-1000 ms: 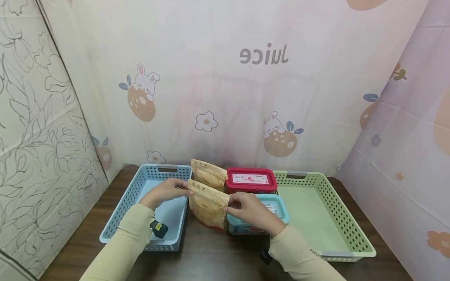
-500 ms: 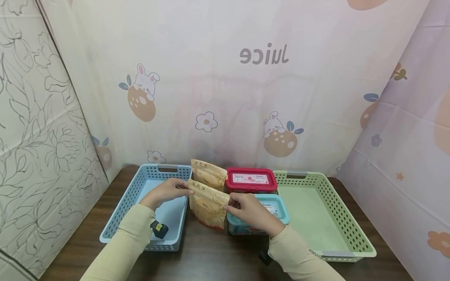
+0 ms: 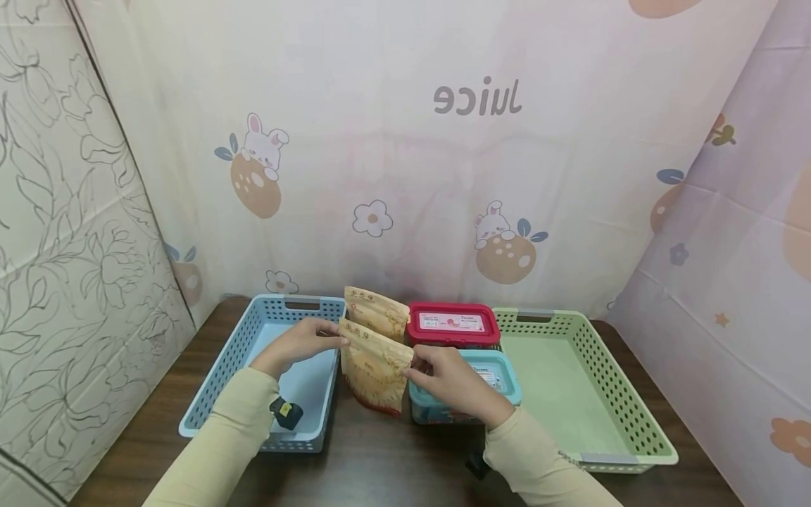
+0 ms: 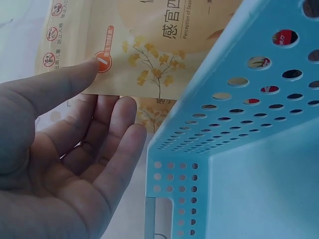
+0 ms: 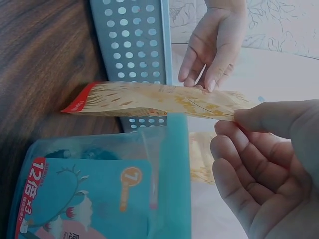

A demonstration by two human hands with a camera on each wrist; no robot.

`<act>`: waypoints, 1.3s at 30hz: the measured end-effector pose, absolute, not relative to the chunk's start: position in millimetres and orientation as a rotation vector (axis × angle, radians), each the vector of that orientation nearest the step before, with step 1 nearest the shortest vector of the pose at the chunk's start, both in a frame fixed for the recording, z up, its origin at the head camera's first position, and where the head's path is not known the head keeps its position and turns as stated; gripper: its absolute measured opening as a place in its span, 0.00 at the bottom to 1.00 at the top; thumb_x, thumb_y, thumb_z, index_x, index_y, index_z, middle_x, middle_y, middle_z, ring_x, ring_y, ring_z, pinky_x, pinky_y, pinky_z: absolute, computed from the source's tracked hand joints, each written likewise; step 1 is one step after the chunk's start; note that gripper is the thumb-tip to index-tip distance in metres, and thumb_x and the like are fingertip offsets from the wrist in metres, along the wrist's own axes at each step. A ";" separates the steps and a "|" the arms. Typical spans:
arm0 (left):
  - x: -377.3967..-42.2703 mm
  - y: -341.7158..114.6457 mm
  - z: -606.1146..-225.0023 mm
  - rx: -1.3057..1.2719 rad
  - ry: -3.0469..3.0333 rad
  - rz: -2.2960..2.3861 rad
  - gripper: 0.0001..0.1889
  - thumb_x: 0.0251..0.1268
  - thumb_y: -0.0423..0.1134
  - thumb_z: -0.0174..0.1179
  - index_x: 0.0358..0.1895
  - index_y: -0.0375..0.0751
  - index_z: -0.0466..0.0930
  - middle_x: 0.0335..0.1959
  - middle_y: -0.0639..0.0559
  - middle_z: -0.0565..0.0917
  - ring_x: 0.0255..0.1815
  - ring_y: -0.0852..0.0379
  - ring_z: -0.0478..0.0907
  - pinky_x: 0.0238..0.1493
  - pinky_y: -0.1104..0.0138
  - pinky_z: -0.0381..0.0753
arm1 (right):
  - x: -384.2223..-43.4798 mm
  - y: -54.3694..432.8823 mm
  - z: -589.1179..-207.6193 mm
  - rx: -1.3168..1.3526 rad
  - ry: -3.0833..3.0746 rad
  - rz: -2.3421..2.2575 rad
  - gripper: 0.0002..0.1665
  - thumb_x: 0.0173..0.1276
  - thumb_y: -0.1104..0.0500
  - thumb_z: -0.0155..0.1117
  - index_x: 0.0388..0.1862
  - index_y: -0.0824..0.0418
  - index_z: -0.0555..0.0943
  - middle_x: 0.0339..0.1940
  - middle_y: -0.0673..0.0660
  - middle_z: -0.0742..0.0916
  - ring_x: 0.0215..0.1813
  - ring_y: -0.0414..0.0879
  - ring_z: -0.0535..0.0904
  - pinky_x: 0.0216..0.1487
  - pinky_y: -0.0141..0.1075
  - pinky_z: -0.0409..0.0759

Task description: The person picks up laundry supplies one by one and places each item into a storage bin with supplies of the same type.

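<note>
Both hands hold a yellow stand-up pouch (image 3: 374, 370) with a red bottom edge, one at each side. My left hand (image 3: 303, 345) pinches its upper left edge; the left wrist view shows the thumb on the printed face (image 4: 149, 55). At the opposite upper edge, my right hand (image 3: 453, 380) pinches it between thumb and forefinger, the other fingers loosely bent in the right wrist view. Directly behind stands a matching pouch (image 3: 380, 310), its lower part hidden. A clear tub with a turquoise lid (image 3: 507, 370) sits under and beside the right hand.
A blue perforated basket (image 3: 231, 373) lies left of the pouches, under the left forearm. On the right is a green basket (image 3: 633, 401). A tub with a red lid (image 3: 453, 310) stands behind the turquoise one. Dark wooden table (image 3: 374, 465) shows in front; a printed curtain (image 3: 405, 169) hangs behind.
The held pouch's top edge has risen very slightly. Both hands keep their grip and have hardly moved; the baskets, tubs and rear pouch stay in place.
</note>
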State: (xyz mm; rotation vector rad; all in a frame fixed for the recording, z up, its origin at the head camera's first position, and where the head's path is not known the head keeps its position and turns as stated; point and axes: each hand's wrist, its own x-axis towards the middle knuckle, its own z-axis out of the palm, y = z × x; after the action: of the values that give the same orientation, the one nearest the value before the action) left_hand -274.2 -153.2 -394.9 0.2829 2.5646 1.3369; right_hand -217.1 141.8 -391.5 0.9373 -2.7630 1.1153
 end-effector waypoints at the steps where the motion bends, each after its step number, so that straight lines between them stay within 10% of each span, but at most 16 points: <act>1: -273.8 -153.1 -394.3 0.285 2.565 1.339 0.14 0.68 0.47 0.66 0.47 0.41 0.87 0.55 0.46 0.81 0.60 0.44 0.74 0.58 0.43 0.74 | -217.0 141.9 -391.0 0.935 -2.762 1.118 0.09 0.68 0.57 0.71 0.31 0.52 0.79 0.28 0.42 0.84 0.29 0.37 0.77 0.31 0.33 0.81; 39: -265.5 -149.9 -366.8 0.363 2.669 1.533 0.21 0.69 0.50 0.65 0.57 0.38 0.82 0.53 0.46 0.84 0.58 0.46 0.78 0.60 0.44 0.75 | -210.6 138.3 -366.0 0.798 -2.525 1.287 0.07 0.67 0.60 0.72 0.34 0.52 0.80 0.29 0.43 0.83 0.34 0.39 0.82 0.38 0.36 0.85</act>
State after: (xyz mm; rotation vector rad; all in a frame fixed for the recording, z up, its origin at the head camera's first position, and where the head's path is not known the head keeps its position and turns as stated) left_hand -265.5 -149.9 -366.8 0.3633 2.6687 1.5327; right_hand -210.6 138.3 -366.0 0.7983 -2.5246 1.2874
